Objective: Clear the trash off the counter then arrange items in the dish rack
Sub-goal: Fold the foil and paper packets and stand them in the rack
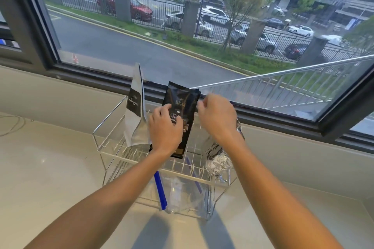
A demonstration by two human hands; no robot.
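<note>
Dish rack [105, 147] holds pouch [182, 107], seemingly gripped left-handed [165, 127].

open window [202, 26], parked cars [141, 9], iron fence [153, 10]

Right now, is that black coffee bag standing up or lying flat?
Standing up. The black bag rises in the wire rack, steadied by the left hand.
</note>
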